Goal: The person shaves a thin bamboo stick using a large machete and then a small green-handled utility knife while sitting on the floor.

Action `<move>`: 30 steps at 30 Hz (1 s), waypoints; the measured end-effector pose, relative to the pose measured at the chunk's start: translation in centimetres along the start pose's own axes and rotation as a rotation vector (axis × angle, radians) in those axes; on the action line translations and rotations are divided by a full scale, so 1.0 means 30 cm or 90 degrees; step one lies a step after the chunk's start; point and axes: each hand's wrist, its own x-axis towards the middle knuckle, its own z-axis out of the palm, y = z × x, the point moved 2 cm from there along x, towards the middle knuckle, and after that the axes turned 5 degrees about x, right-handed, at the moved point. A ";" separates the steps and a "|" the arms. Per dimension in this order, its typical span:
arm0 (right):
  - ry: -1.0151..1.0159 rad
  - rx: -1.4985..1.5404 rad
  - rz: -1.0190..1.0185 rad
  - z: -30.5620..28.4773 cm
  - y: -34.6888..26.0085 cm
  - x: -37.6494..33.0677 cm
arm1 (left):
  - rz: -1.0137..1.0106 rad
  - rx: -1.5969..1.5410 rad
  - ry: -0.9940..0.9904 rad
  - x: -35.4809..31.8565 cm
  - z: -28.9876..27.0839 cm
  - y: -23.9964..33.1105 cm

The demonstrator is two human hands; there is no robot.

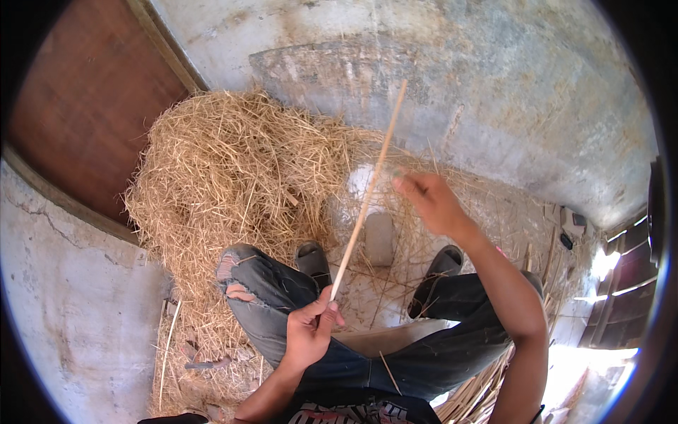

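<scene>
A long, thin, pale stick (pixel 374 177), like a peeled cane or bamboo strip, slants up and away in front of me. My left hand (pixel 311 328) is closed round its near end, above my lap. To the right of the stick's middle is my right hand (pixel 431 201), apart from it, with the thumb and fingers drawn together. Something small may be at those fingertips, too blurred to name. Below the stick, a grey oblong block (pixel 379 240) lies on the floor between my sandalled feet.
A big heap of straw (pixel 233 162) fills the left against the wall, beside a brown door (pixel 99 99). Loose stalks litter the floor. A bundle of thin sticks (pixel 473 396) lies by my right leg. A dark tool (pixel 208 364) rests in straw at lower left.
</scene>
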 end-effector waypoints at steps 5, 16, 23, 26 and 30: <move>-0.101 -0.089 -0.147 0.134 -0.188 -0.151 | 0.010 0.015 0.009 0.050 -0.002 0.049; -0.043 -0.204 -0.116 0.184 -0.081 -0.139 | 0.038 0.145 0.021 0.055 0.007 0.016; 0.104 -0.201 0.109 -0.061 0.072 0.015 | -0.037 0.151 -0.072 -0.091 -0.016 0.009; 0.112 -0.122 0.081 -0.054 0.084 0.015 | -0.068 0.099 -0.058 -0.108 -0.021 -0.017; -0.048 0.018 0.035 0.026 0.047 -0.017 | -0.044 0.041 0.007 -0.094 -0.045 -0.030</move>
